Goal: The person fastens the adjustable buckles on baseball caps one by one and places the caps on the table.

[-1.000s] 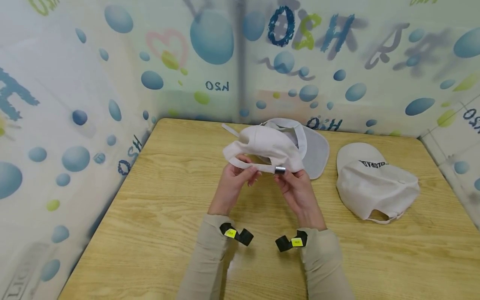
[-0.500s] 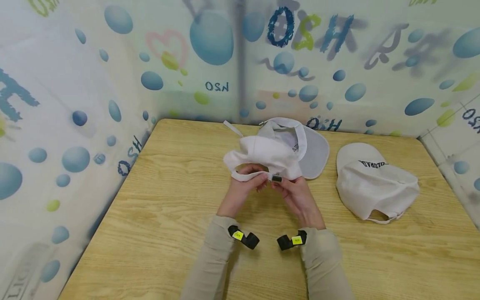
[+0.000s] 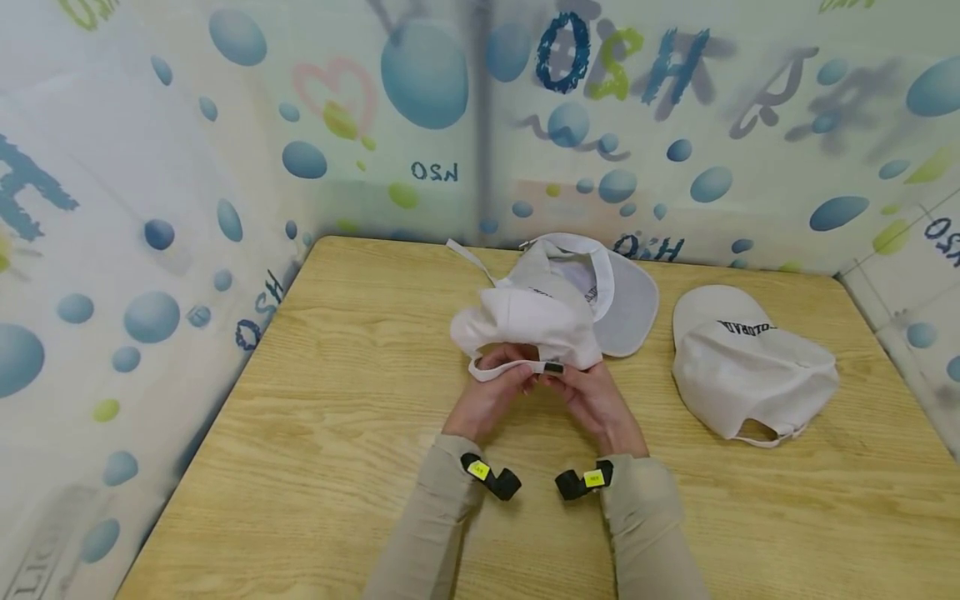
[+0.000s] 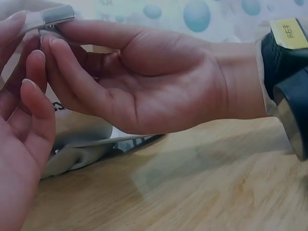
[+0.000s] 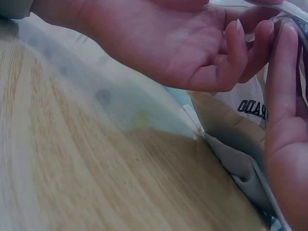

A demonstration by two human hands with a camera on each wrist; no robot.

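A white baseball cap is held in the middle of the head view, its back opening toward me. My left hand pinches the adjustment strap just left of its metal buckle. My right hand pinches the buckle end between thumb and fingers. The fingertips of both hands meet under the strap. In the left wrist view the silver buckle shows at the right hand's thumb tip. A second cap lies upturned behind the held one, which partly covers it.
On the right of the wooden table lies a third white cap with dark lettering and a fastened back strap. A loose strap end sticks out from the second cap. Patterned walls stand along the table's back and left side.
The held cap has come down and toward me, uncovering more of the cap behind. My left hand has moved right and lower, closer to the right hand at the buckle.
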